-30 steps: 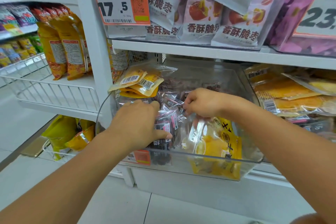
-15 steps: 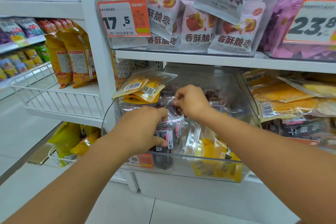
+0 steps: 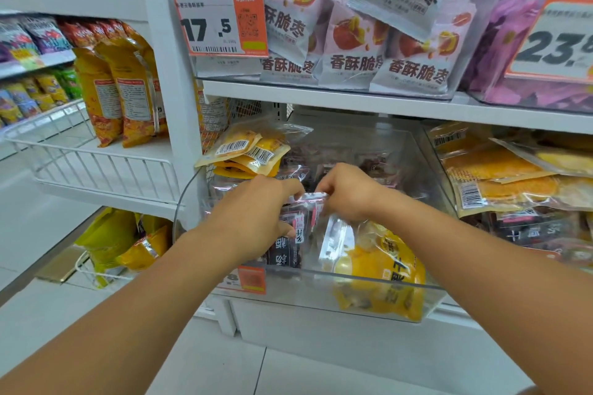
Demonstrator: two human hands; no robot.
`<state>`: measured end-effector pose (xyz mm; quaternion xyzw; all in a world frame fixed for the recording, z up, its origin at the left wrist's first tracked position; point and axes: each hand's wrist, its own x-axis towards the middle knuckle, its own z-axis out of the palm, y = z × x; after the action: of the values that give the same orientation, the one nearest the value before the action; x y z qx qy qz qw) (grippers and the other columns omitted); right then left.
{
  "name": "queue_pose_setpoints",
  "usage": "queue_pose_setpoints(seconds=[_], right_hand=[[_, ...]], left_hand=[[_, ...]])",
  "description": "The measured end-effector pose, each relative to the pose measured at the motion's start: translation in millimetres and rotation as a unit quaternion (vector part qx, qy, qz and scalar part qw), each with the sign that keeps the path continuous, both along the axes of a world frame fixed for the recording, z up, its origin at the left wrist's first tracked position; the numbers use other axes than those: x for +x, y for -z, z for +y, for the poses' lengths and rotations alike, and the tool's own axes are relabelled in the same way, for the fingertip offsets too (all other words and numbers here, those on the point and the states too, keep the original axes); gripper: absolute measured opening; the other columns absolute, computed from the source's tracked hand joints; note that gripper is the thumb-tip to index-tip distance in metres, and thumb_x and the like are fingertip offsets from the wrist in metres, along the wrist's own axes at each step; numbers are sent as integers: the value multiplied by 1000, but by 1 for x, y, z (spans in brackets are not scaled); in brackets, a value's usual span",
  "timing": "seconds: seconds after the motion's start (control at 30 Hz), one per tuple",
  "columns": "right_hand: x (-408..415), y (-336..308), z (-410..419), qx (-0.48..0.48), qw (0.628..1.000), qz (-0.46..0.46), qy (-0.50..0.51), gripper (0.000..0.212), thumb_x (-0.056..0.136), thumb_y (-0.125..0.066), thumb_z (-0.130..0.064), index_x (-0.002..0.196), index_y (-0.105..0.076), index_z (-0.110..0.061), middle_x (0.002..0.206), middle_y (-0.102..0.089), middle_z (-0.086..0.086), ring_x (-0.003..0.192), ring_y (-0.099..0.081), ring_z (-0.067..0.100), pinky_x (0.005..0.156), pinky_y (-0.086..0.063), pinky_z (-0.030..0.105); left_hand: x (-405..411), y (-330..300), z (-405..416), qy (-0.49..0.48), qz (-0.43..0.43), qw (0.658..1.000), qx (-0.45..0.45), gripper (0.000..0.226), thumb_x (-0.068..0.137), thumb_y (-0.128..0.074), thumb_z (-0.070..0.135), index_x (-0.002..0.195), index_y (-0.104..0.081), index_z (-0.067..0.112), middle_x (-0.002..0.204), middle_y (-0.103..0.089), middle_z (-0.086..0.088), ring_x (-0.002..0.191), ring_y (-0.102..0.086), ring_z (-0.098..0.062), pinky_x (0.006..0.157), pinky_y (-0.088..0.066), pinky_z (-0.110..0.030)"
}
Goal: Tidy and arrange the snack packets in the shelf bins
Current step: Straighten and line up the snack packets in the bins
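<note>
Your two hands meet over the middle of the clear bin [image 3: 321,292] on the lower shelf. Your left hand [image 3: 256,215] and your right hand [image 3: 348,191] both hold the top of one snack packet [image 3: 305,212] that stands inside this bin. To the right of it, against the front wall, leans a larger packet [image 3: 382,269]. At the back left of the bin lies a small pile of packets [image 3: 247,154]. The price tag [image 3: 219,21] hangs on the bin above, to the left.
</note>
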<state>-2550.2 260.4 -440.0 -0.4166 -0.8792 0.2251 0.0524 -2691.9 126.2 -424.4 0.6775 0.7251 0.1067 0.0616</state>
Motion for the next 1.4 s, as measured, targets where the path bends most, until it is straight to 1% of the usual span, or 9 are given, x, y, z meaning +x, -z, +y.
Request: queue_pose_setpoints(seconds=[0.17,0.3,0.4,0.5,0.73,0.87,1.0,1.3,1.4], right_hand=[[-11,6,5,161,979,92,-87,16,83,-74,-3,82,-78,-19,69,-69,-2,59,-62,7,63,-56,31],[-15,-4,6,-62,961,270,-12,6,82,-78,-1,86,-78,-6,71,-74,9,64,-72,17,68,-63,33],[-12,0,6,-145,962,232,-1,13,89,-69,3,96,-76,-5,75,-74,9,63,-66,9,57,-57,24],[2,4,8,-73,978,195,10,15,94,-63,-2,97,-75,-9,86,-74,9,72,-70,15,67,-60,28],[1,12,-3,-40,978,-190,-71,47,89,-63,-38,128,-58,-12,108,-70,8,100,-67,29,86,-58,43],[4,4,-6,-9,967,-239,-84,50,89,-63,-56,84,-69,-7,66,-63,3,68,-61,23,72,-56,36],[11,-9,-8,16,924,-364,-117,46,97,-53,-50,74,-65,-12,73,-60,3,69,-54,24,68,-49,38],[4,8,-3,-48,976,-202,-69,39,98,-58,-32,121,-53,-2,93,-62,11,75,-53,23,58,-42,32],[-1,11,3,-74,978,-187,-58,29,95,-61,-37,97,-57,-9,83,-58,10,66,-50,22,51,-40,28]], left_hand=[[-4,0,3,-3,-20,1000,3,54,77,-85,31,122,-55,30,118,-55,4,105,-56,-22,89,-50,-41],[-2,4,3,4,-12,1000,-2,46,75,-87,27,111,-59,33,134,-37,9,110,-54,-24,91,-51,-41],[1,5,7,-24,16,1000,-1,48,75,-87,28,114,-59,30,159,-24,3,130,-50,-33,99,-50,-45],[2,4,10,-35,39,999,3,50,75,-87,30,116,-58,25,131,-50,0,110,-58,-27,87,-52,-40],[13,7,8,-83,76,993,28,52,80,-84,25,123,-54,21,126,-49,2,106,-58,-25,82,-53,-42],[14,8,8,-99,83,991,41,51,80,-83,26,122,-54,20,124,-49,3,106,-58,-25,74,-47,-39],[14,10,10,-108,77,990,51,50,80,-84,23,120,-55,21,122,-49,4,106,-57,-24,73,-47,-39],[13,11,8,-94,135,985,57,52,83,-79,36,127,-53,23,129,-52,5,118,-43,-23,88,-43,-36],[12,12,7,-92,149,982,75,51,83,-78,40,126,-55,25,128,-54,8,115,-40,-21,92,-42,-35]])
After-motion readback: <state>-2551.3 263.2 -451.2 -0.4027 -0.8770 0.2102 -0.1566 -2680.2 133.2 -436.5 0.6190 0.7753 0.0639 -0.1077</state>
